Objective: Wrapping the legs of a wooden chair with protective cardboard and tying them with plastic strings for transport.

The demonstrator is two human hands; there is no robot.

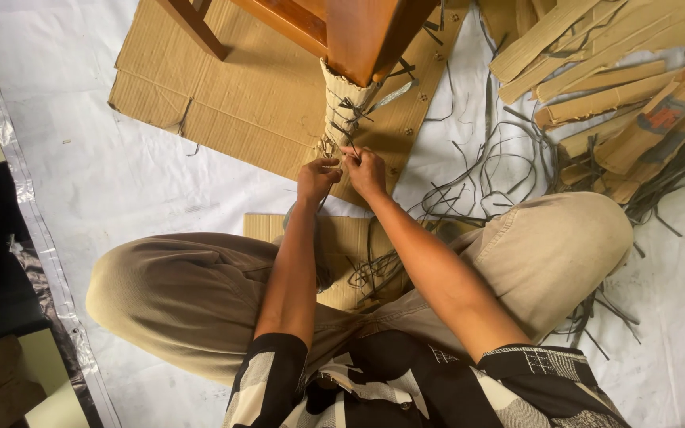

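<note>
A wooden furniture leg stands on a flattened cardboard sheet. Corrugated cardboard wrap covers its lower part and is bound with dark plastic straps. My left hand and my right hand meet at the bottom of the wrap, both pinching strap ends. My knees in beige trousers spread to either side below them.
Loose dark straps lie scattered on the white floor sheet. Folded cardboard strips pile at the top right. A second cardboard piece lies between my legs. Another wooden leg stands at the top left.
</note>
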